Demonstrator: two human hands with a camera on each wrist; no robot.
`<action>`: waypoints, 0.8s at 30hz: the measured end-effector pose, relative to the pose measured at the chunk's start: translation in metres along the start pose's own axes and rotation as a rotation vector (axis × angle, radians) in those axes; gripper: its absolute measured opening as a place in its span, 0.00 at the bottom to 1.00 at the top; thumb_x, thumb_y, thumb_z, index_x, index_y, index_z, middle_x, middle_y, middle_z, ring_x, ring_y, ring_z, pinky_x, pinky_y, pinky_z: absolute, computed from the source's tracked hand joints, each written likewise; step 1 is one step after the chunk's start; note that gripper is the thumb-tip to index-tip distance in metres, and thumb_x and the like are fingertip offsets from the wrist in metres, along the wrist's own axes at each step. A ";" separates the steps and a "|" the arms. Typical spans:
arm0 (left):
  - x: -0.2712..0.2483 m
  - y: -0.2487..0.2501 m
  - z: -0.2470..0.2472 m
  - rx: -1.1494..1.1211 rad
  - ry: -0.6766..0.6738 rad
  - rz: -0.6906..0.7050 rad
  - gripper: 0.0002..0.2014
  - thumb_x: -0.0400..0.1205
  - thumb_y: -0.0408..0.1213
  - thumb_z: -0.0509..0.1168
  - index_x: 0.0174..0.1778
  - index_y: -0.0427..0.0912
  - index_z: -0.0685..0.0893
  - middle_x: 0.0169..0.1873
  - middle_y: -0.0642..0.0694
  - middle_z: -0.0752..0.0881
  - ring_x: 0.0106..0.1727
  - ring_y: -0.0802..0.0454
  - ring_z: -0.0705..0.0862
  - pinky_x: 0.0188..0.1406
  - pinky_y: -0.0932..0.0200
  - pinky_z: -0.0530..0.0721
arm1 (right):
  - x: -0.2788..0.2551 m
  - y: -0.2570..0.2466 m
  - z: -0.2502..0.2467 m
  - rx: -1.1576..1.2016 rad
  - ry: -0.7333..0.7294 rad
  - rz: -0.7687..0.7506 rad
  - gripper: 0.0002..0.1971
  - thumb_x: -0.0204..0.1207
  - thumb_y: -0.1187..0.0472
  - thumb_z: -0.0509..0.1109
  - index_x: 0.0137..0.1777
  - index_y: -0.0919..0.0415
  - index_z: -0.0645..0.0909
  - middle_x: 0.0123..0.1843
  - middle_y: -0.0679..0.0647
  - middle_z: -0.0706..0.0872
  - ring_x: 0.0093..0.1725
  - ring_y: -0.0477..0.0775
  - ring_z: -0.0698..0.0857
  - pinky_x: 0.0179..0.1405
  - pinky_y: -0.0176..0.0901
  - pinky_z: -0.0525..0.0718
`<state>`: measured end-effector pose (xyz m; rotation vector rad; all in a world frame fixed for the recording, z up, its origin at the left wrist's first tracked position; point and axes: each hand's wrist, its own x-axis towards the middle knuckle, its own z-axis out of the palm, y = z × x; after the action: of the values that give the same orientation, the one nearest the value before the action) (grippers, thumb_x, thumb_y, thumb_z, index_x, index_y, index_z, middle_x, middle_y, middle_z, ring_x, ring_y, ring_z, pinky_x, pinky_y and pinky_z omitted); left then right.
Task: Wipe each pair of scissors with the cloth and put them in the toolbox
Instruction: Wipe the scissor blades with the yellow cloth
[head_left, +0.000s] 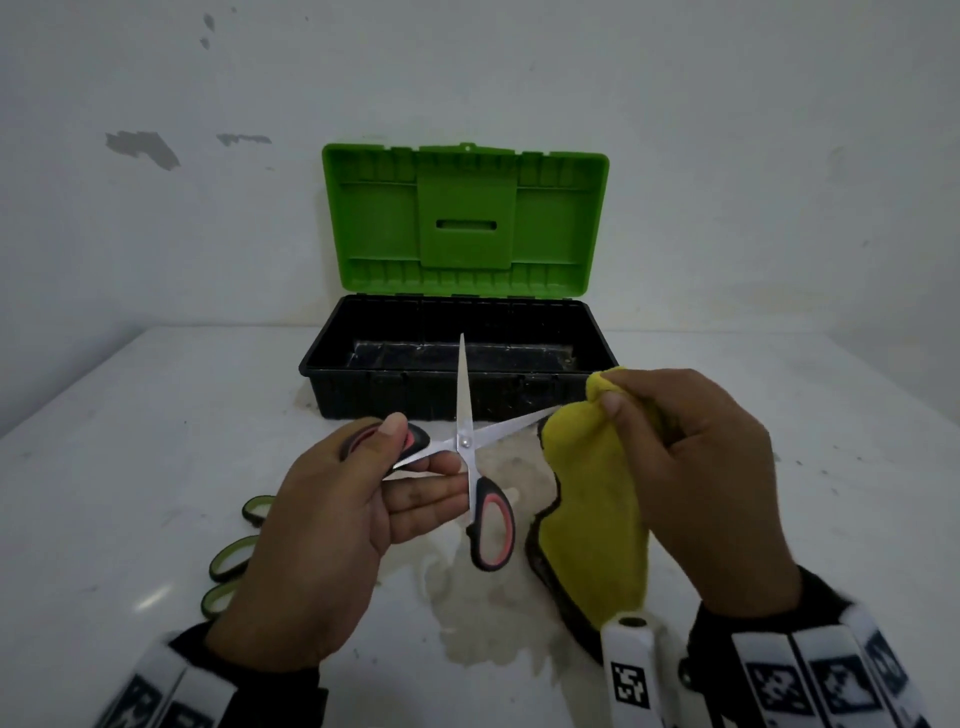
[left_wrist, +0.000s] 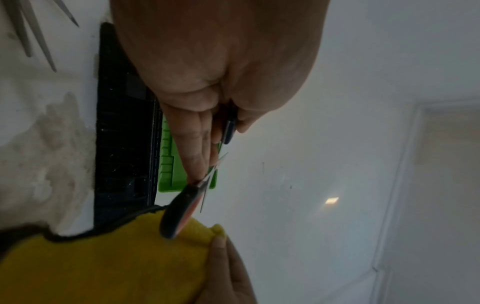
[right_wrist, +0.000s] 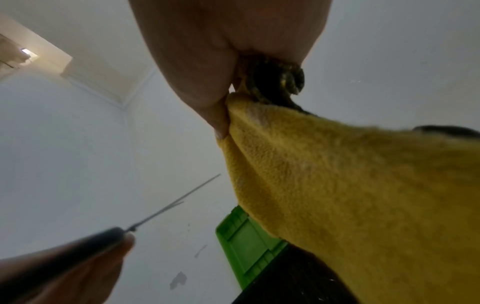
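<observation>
My left hand (head_left: 421, 451) grips a pair of black-and-pink scissors (head_left: 464, 441) by one handle, thumb on top, blades spread wide above the table. The other handle (head_left: 491, 525) hangs free. One blade points at the toolbox; the other blade's tip reaches the yellow cloth (head_left: 592, 493). My right hand (head_left: 639, 410) pinches that cloth at its top, and the rest hangs down. The toolbox (head_left: 322, 364) stands behind with its black base empty and its green lid (head_left: 465, 218) upright. In the left wrist view the scissors handle (left_wrist: 179, 211) overlaps the cloth (left_wrist: 116, 267).
More scissors with green handles (head_left: 234, 558) lie on the white table at the left, partly hidden by my left wrist; their blades (left_wrist: 33, 37) show in the left wrist view. A stained patch (head_left: 483, 597) marks the table below my hands. A white wall stands behind the toolbox.
</observation>
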<state>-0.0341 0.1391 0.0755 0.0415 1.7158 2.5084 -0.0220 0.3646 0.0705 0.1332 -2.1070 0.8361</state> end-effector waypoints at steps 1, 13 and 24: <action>0.000 -0.002 0.001 0.010 -0.002 0.008 0.13 0.86 0.37 0.58 0.50 0.28 0.80 0.37 0.28 0.91 0.38 0.35 0.93 0.34 0.48 0.92 | 0.000 -0.005 0.000 0.010 -0.034 -0.022 0.08 0.78 0.62 0.74 0.55 0.53 0.90 0.50 0.44 0.89 0.51 0.36 0.84 0.53 0.22 0.76; 0.000 -0.012 0.002 0.031 -0.052 0.080 0.18 0.73 0.44 0.63 0.47 0.29 0.79 0.37 0.28 0.90 0.41 0.35 0.93 0.37 0.48 0.92 | -0.007 -0.008 0.023 -0.079 -0.239 -0.014 0.08 0.81 0.58 0.70 0.56 0.49 0.89 0.47 0.45 0.85 0.46 0.42 0.82 0.48 0.39 0.83; 0.000 -0.016 0.002 0.021 -0.055 0.091 0.19 0.74 0.44 0.63 0.48 0.29 0.80 0.37 0.28 0.90 0.42 0.33 0.93 0.37 0.48 0.92 | -0.008 -0.013 0.026 -0.013 -0.288 0.028 0.08 0.82 0.55 0.68 0.56 0.47 0.88 0.46 0.43 0.85 0.46 0.39 0.81 0.46 0.23 0.75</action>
<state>-0.0331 0.1467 0.0613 0.1935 1.7574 2.5267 -0.0300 0.3375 0.0602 0.2295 -2.3872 0.8613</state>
